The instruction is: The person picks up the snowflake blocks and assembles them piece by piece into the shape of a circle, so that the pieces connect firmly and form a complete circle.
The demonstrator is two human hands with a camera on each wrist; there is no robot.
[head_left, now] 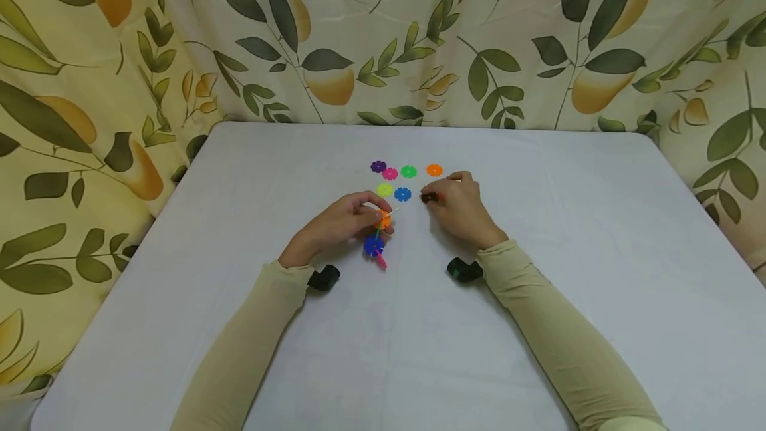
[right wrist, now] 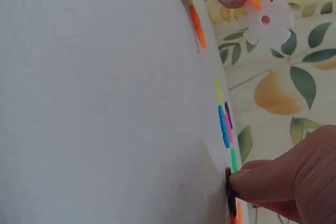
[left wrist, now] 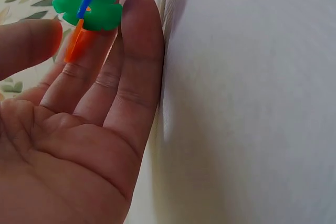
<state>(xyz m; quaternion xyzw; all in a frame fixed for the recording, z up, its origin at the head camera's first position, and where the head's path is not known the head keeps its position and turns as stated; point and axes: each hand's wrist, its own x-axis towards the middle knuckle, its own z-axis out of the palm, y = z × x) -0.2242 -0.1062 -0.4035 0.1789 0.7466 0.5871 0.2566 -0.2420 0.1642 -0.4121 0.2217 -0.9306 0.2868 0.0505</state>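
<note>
My left hand holds a small chain of interlocked flower-shaped plastic discs between thumb and fingers. An orange disc sits at the fingertips, with a blue disc and a pink disc hanging below. In the left wrist view, a green disc of the chain shows against the fingers. A white disc sticks out from the chain in the right wrist view. My right hand pinches a black disc standing on edge at the tabletop. A bit of red shows beside it.
Loose discs lie between and beyond the hands: purple, pink, green, orange, yellow and blue. Black wrist devices sit under both wrists. A leaf-patterned curtain borders the white table.
</note>
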